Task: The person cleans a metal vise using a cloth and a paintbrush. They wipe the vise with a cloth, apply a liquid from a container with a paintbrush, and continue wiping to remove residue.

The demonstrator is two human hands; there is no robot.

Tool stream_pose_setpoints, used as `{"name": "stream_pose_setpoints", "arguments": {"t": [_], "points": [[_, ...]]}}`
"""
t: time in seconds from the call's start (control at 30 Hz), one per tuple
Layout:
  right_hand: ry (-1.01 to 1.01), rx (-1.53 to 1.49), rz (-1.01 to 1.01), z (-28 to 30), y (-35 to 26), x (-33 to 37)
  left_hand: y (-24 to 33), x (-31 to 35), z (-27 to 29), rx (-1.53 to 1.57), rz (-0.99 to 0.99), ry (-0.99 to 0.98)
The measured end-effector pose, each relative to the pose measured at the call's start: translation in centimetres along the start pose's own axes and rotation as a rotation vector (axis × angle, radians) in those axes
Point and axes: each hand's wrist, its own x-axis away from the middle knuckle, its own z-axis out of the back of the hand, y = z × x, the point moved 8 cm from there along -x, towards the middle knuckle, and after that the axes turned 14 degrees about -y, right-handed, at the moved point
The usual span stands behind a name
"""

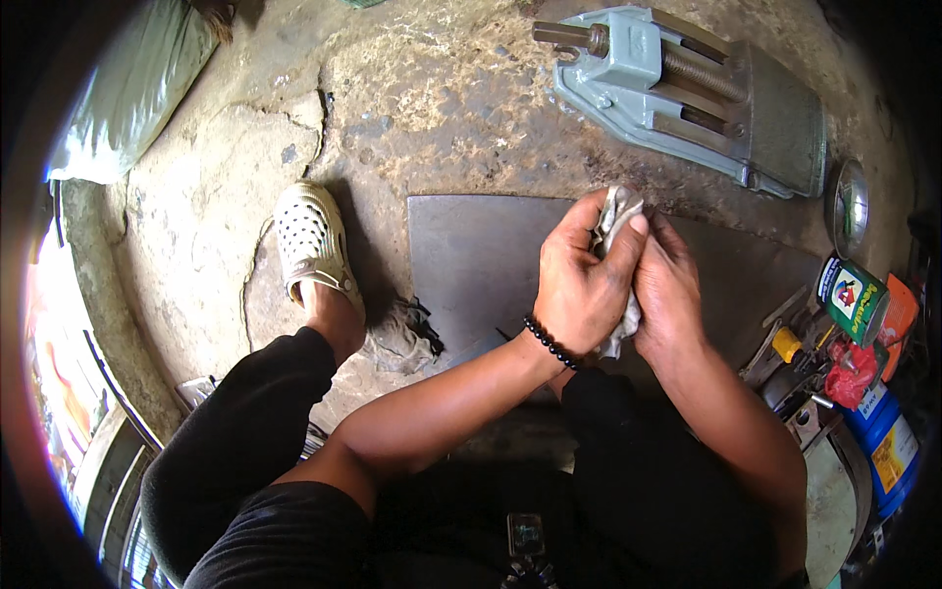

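Observation:
My left hand (581, 290), with a string of black beads at the wrist, closes round a crumpled greyish-white rag (618, 214). Pressed against the rag from the other side is my right hand (669, 285), its fingers curled; part of the cloth hangs down between the palms. Both hands are held above a flat grey metal sheet (471, 255) that lies on the ground. Whether anything is wrapped inside the rag is hidden.
Beyond the sheet stands a grey-blue machine vise (677, 88). At right are a metal bowl (848, 208), a green can (852, 299), a blue container (881, 442) and assorted tools. A dirty cloth (400, 336) lies beside my left foot, which wears a beige clog (314, 236).

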Motion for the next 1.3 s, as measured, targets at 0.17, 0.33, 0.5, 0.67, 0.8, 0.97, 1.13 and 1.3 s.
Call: {"name": "stream_pose_setpoints", "arguments": {"t": [0.17, 0.33, 0.5, 0.67, 0.8, 0.97, 1.13, 1.3], "points": [[-0.147, 0.170, -0.051, 0.0, 0.4, -1.1, -1.2, -3.4, 5.0, -0.150, -0.026, 0.106], [-0.226, 0.411, -0.160, 6.0, 0.9, 1.6, 3.2, -10.4, 10.8, -1.067, -0.346, 0.016], [0.029, 0.570, -0.400, 15.1, 1.6, 7.2, 3.1, -16.8, 10.8, -1.504, -0.391, -0.288], [0.078, 0.798, -0.476, 17.9, 1.2, 10.4, 0.8, -18.6, 10.2, -1.647, -0.238, -0.480], [0.001, 0.881, -0.445, 16.9, 0.9, 10.5, 0.8, -18.8, 9.6, -1.758, -0.246, -0.526], [-0.116, 0.878, -0.397, 15.9, 1.0, 9.9, 0.3, -19.6, 8.6, -1.932, -0.178, -0.574], [-0.091, 0.831, -0.421, 17.5, 1.9, 10.5, -0.6, -20.5, 8.1, -1.985, -0.170, -0.522], [-0.120, 0.845, -0.472, 18.2, 2.4, 10.8, -1.0, -21.1, 8.1, -2.053, -0.208, -0.536]]}}
